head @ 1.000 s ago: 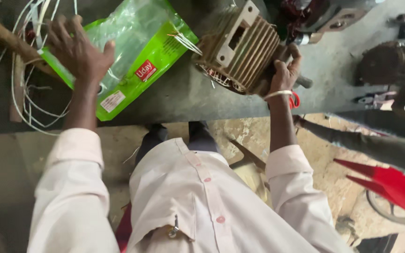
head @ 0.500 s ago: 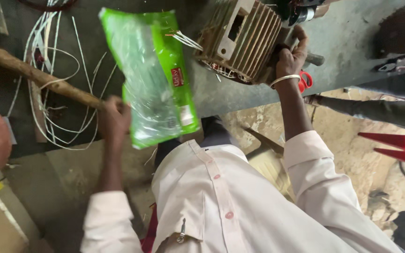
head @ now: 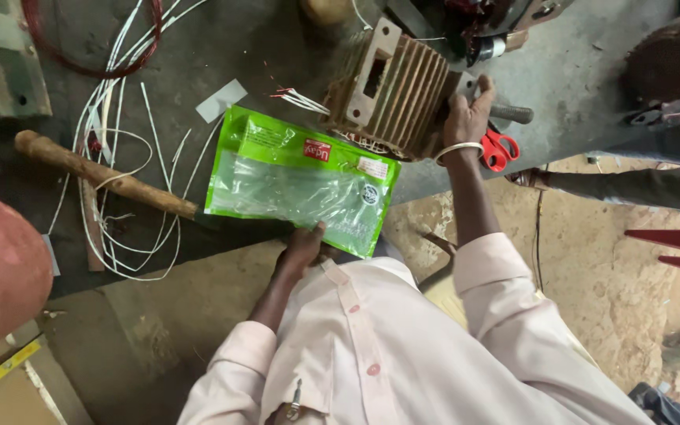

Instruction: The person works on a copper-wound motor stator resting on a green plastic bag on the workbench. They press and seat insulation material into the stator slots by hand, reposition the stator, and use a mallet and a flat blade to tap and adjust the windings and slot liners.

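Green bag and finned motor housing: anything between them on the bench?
Head view: a small bundle of white wire leads lies on the dark bench between the green bag and the finned motor housing; lower down they nearly touch.

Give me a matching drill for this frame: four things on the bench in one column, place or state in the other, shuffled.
Things:
1. green plastic pouch
2. finned motor housing
3. red-handled scissors
4. wooden handle

Places or states:
A. lies flat among white wires, left of the pouch
B. lower edge pinched by the left hand
C. gripped at its end by the right hand
D. on the bench beside the right wrist

Pairs: 1-B, 2-C, 3-D, 4-A
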### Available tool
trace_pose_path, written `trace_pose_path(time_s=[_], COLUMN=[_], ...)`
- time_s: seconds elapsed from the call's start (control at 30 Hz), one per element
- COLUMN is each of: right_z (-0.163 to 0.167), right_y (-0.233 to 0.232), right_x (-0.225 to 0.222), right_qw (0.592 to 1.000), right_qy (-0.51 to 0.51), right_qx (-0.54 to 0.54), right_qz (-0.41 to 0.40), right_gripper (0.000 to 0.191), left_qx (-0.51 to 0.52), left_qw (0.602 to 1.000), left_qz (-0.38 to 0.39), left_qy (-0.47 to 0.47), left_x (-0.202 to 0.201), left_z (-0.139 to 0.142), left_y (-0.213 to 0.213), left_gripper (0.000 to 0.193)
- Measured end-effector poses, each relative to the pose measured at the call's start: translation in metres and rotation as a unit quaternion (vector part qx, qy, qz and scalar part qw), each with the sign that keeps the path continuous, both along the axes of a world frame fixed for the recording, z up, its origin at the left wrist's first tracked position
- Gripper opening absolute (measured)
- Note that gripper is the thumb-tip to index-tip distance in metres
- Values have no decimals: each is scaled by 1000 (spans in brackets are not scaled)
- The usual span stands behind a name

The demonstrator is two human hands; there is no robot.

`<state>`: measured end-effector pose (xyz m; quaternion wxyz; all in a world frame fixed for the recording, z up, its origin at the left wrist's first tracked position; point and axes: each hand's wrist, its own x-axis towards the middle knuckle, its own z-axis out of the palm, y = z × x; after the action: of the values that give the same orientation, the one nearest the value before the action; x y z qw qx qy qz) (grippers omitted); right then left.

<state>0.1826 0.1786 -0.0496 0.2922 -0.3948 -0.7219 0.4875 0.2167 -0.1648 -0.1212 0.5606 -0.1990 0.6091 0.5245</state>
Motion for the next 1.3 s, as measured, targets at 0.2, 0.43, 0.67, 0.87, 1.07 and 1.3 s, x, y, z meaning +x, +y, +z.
trace_pose_path(time_s=[0.2, 0.43, 0.67, 0.87, 1.07, 1.3], right_z=[11, 15, 10, 7, -3, -12], right_y=[-13, -23, -20, -19, -12, -7], right_x=[-5, -2, -2, 1, 2, 7], right_qw=[984, 973, 976, 984, 989, 994], right_qy=[-147, -170, -168, -142, -114, -84], right_qx=[51, 133, 108, 76, 73, 48], right_qz=[-87, -86, -82, -73, -64, -54], right_gripper=[52, 49, 48, 43, 43, 40], left_qx=[-7, -121, -248, -413, -218, -23], left_qw=[978, 790, 663, 715, 890, 951], left_qz=[-208, -427, -399, -217, -27, 172], left_qy=[9, 423, 583, 521, 398, 255], left_x=[-21, -26, -51, -122, -42, -26], left_z=[14, 61, 32, 44, 56, -10], left_y=[-2, -11, 52, -30, -93, -42], left_gripper=[43, 45, 97, 124, 76, 46])
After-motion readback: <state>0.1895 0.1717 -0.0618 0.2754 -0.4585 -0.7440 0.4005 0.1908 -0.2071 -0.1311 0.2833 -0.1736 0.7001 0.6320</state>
